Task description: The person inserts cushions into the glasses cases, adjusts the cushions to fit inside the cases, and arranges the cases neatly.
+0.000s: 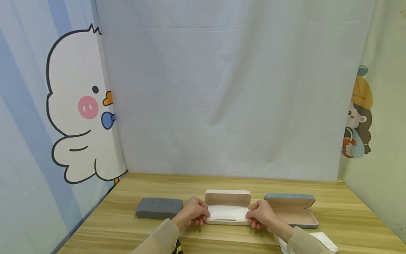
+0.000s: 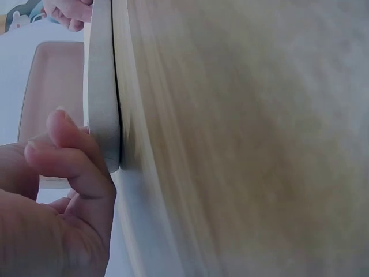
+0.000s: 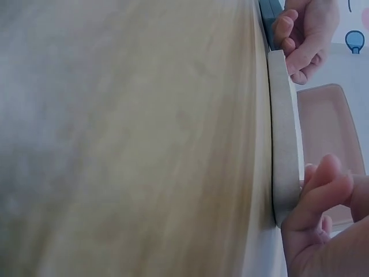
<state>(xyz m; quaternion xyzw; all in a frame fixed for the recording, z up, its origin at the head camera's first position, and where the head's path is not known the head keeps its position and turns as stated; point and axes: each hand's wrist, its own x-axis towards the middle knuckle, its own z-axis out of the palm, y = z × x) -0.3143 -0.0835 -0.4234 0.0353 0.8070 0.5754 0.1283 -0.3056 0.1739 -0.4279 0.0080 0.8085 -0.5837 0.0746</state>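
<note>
The white cloth (image 1: 227, 213) lies in the bottom half of the open pale case (image 1: 227, 222), directly between the person's two hands. Its long axis runs left to right, in line with the case's own length, so each hand has one short end: the left hand (image 1: 194, 211) at the left end, the right hand (image 1: 262, 215) at the right. Neither is nearer to the cloth than the other; the gap between the hands is about the cloth's length.

The fingers of both hands are curled, and in the head view thumb and forefinger appear to pinch the cloth at either end. The wrist views show the other fingers bent outside the case's end corners, while the pinching tips are partly hidden behind its front wall, so how firmly they grip cannot be told.

The lid (image 1: 228, 199) stands raised along the far side, leaving the cloth reachable from above and from the near side. On the bench (image 1: 127, 233), a closed grey case (image 1: 158, 208) sits just beside the left hand. An open blue case (image 1: 289, 196) stands beyond the right hand, and another folded cloth (image 1: 324, 240) lies partly under the right sleeve.
</note>
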